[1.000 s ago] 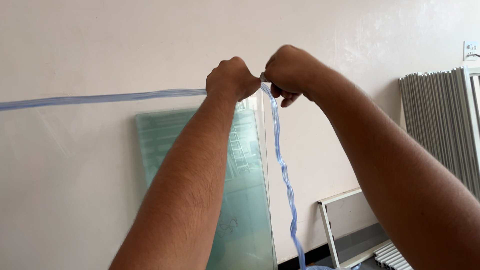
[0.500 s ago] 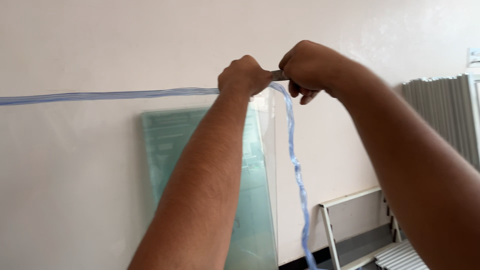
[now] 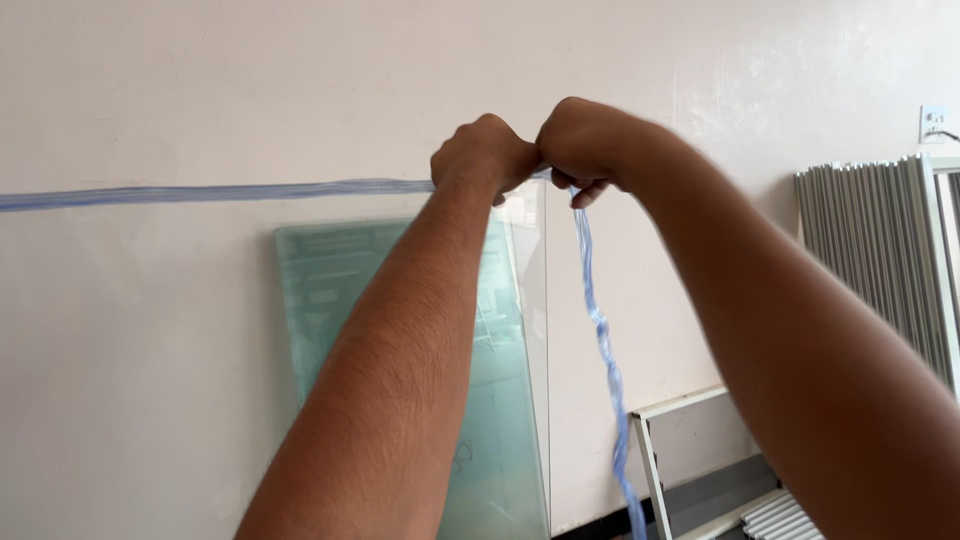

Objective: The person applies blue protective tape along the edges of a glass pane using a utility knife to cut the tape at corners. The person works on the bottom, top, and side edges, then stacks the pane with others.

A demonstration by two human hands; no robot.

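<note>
Hanging blue strip (image 3: 600, 340), vertical below hands (image 3: 535, 150)

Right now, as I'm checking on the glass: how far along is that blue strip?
Done: the blue strip already lies along the clear pane's top edge. In hand: the left hand and right hand pinch it at the corner. Left: the loose length hangs down beside the side edge.

Both fists raised, knuckles touching, at the top corner of a clear glass pane (image 3: 535, 330). Left hand (image 3: 485, 155) closed on the blue strip (image 3: 220, 191) running level off to the left edge. Right hand (image 3: 580, 140) closed on the same strip where it drops and hangs twisted down the pane's right side. Behind: green-tinted sheet (image 3: 330, 290) leaning on the wall, grey metal profiles (image 3: 870, 260) at right (white frame (image 3: 690, 405) near the floor).
</note>
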